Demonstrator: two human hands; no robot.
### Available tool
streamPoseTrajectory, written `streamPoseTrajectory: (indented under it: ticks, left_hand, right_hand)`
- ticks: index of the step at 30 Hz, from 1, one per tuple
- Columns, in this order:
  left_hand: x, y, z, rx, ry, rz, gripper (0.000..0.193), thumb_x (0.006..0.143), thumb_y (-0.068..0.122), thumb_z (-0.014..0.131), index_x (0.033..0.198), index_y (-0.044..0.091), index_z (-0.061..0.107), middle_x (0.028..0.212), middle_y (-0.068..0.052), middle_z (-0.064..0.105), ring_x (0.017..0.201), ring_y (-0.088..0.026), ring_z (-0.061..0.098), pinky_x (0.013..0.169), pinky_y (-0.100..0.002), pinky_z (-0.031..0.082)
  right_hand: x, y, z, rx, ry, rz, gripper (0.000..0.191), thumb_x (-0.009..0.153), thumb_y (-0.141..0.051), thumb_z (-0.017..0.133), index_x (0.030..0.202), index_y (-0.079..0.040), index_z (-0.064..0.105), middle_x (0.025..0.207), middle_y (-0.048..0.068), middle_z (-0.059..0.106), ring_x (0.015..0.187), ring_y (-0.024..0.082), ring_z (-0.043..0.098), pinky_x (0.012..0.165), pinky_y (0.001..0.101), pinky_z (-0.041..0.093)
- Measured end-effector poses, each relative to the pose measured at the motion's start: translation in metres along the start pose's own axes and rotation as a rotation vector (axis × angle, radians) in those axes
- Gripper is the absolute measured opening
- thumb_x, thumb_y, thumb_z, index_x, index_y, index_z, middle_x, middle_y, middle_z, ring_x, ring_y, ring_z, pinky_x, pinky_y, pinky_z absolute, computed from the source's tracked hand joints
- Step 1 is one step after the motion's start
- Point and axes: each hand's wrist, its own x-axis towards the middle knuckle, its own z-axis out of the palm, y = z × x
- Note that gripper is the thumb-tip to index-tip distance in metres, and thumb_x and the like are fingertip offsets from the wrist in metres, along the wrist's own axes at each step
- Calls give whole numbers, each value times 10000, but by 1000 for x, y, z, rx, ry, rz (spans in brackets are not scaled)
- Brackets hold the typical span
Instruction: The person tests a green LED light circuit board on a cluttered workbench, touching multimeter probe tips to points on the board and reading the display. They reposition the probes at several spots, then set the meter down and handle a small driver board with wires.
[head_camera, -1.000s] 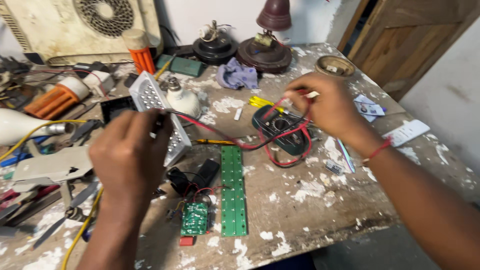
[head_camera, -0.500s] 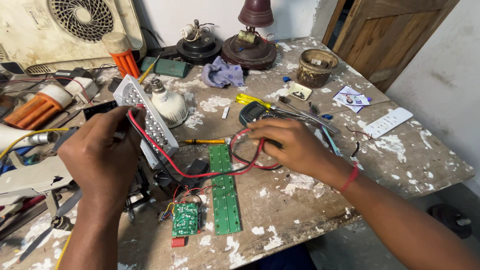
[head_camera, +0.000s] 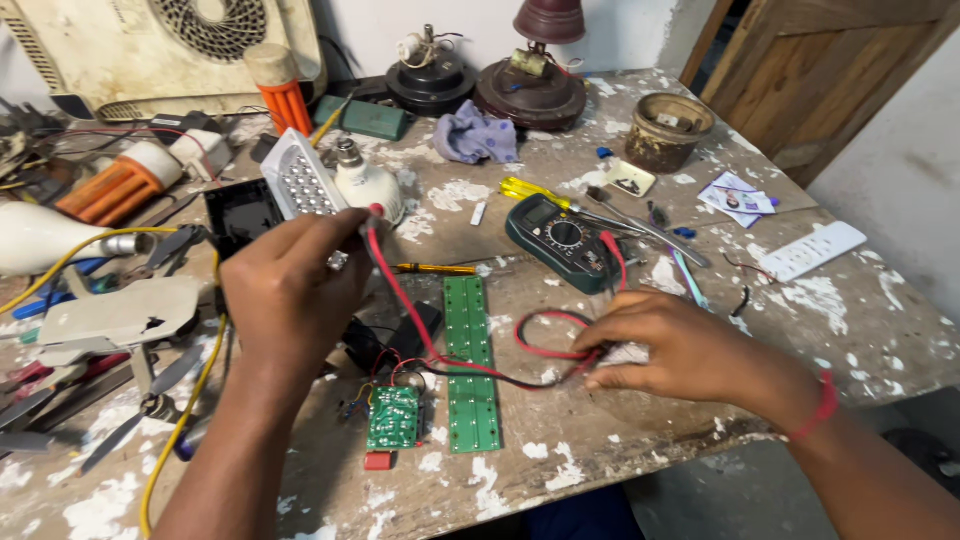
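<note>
The left hand (head_camera: 285, 290) is closed around a red probe (head_camera: 376, 213) and holds its tip up by the white lamp panel (head_camera: 303, 185), which leans at the far left of the counter (head_camera: 850, 300). The right hand (head_camera: 680, 350) rests on the near right part of the counter, its fingers pinched on the loose red and black wires (head_camera: 545, 350). It may hold the other probe too, but that is hidden.

This looks like a testing step: the probe is going to a spot on the lamp panel, and the meter (head_camera: 562, 240) lies just past the wires, face up, ready to be read. I think the next move needs a steady tip on a small metal spot, with the wires kept loose so they do not drag the small green board (head_camera: 392, 418).

I count 1 meter, 1 long green strip (head_camera: 470, 365), 1 small green board, 1 white lamp panel, 1 round bulb (head_camera: 366, 185) just behind it, 1 yellow screwdriver (head_camera: 530, 190), 1 purple cloth (head_camera: 478, 135) and 1 brown pot (head_camera: 668, 130) far right.
</note>
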Motion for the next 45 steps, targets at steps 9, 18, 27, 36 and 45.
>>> streamPoseTrajectory:
  ticks: [9, 18, 27, 36, 45]
  left_hand:
    - [7, 7, 7, -48, -41, 28, 200, 815, 83, 855, 999, 94, 779, 830, -64, 726, 704, -227, 710, 610, -346, 538]
    - [5, 11, 10, -160, -157, 29, 263, 771, 114, 848, 1023, 100, 774, 860, -60, 736, 755, -237, 724, 647, -363, 561]
    - [7, 12, 19, -298, -265, 65, 296, 782, 111, 833, 1064, 79, 750, 851, -75, 721, 768, -258, 717, 653, -377, 554]
    - [13, 10, 28, -255, -282, 10, 243, 827, 146, 828, 1052, 90, 757, 815, -75, 713, 714, -264, 700, 603, -386, 535]
    - [27, 14, 23, -235, -326, -155, 207, 847, 181, 799, 1041, 111, 784, 811, -80, 741, 662, -260, 705, 567, -376, 539]
  right_hand:
    - [17, -7, -11, -50, 82, -106, 491, 769, -478, 811, 1054, -80, 772, 1070, 92, 750, 1033, 292, 683, 880, 402, 511]
    - [98, -34, -7, -68, 313, -14, 550, 802, -295, 804, 1317, -147, 679, 936, 50, 753, 635, 221, 647, 607, 367, 528]
    - [129, -28, 18, 57, 454, -364, 477, 738, -54, 800, 1199, -62, 681, 967, 97, 705, 788, 222, 702, 680, 338, 569]
    - [117, -9, 19, 39, 522, -245, 191, 830, -85, 793, 1002, -39, 724, 886, 91, 712, 752, 224, 709, 659, 332, 551]
    - [112, -8, 9, 389, 558, 17, 165, 976, -143, 662, 1068, -38, 751, 964, 51, 786, 824, 109, 743, 661, 256, 567]
